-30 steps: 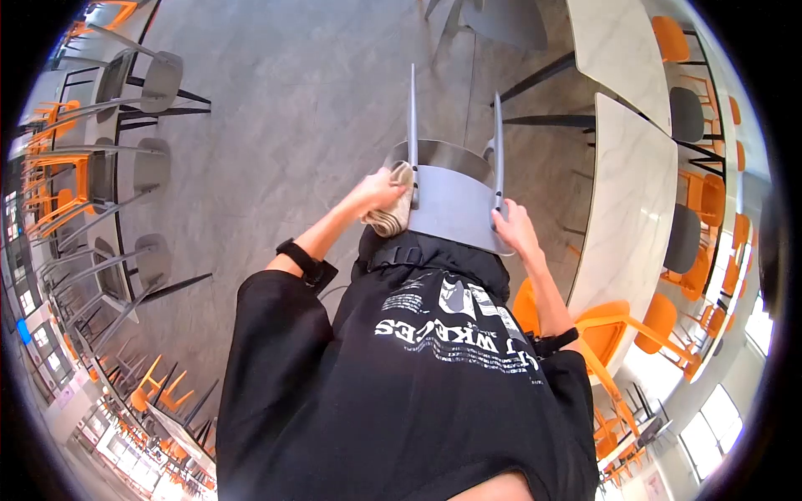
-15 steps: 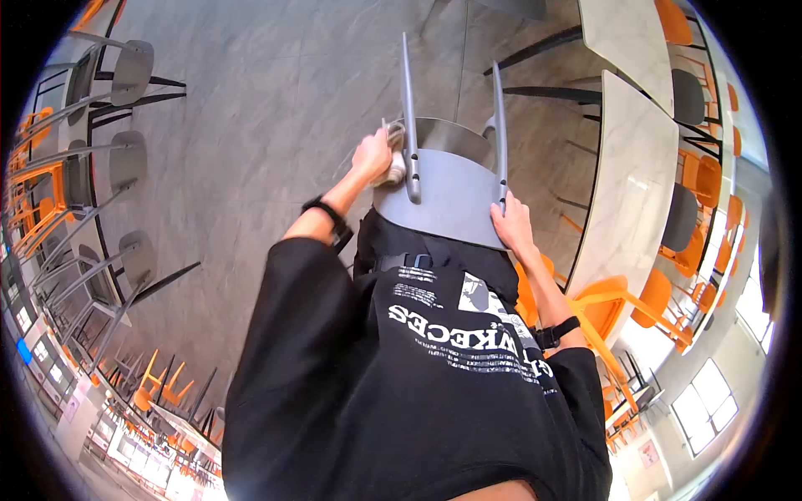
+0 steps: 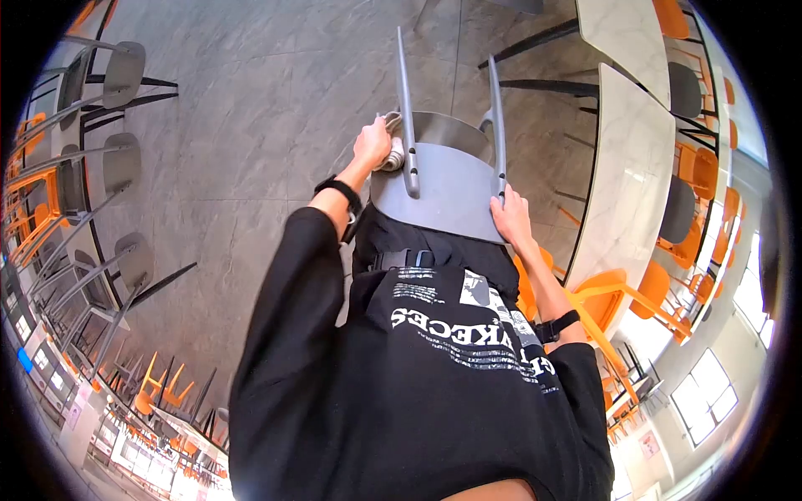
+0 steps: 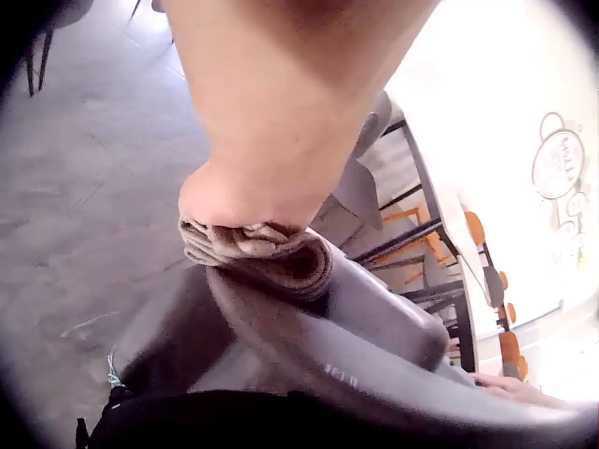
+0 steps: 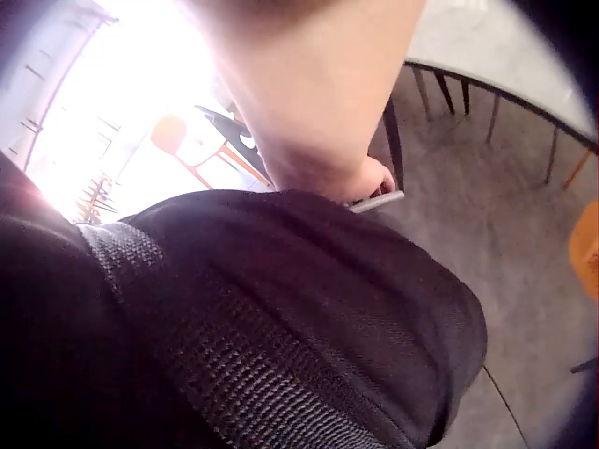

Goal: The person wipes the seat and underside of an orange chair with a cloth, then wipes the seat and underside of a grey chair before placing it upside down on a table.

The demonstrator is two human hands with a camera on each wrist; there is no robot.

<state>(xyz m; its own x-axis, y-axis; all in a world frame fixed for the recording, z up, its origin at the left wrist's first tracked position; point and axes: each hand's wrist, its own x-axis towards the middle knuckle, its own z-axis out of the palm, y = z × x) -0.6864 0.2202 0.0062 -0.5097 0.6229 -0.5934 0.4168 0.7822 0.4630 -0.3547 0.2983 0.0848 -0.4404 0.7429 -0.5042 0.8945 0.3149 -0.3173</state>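
A grey chair stands right in front of me, its smooth panel close to my waist and two slender bars pointing away. My left hand grips a folded beige cloth against the outer side of the left bar. Seen from the left wrist, the cloth lies in rolled layers under the fingers, on the chair's curved grey frame. My right hand holds the panel's right edge by the base of the right bar. In the right wrist view, black clothing hides most of the chair.
A marble-topped table with dark legs runs along the right. An orange chair is close to my right elbow. More grey chairs line the left side, and another grey chair stands ahead. Grey floor tiles lie between.
My left hand has moved forward with the cloth along the outer side of the left bar. The right hand keeps its hold on the panel's edge. The head view has shifted slightly.
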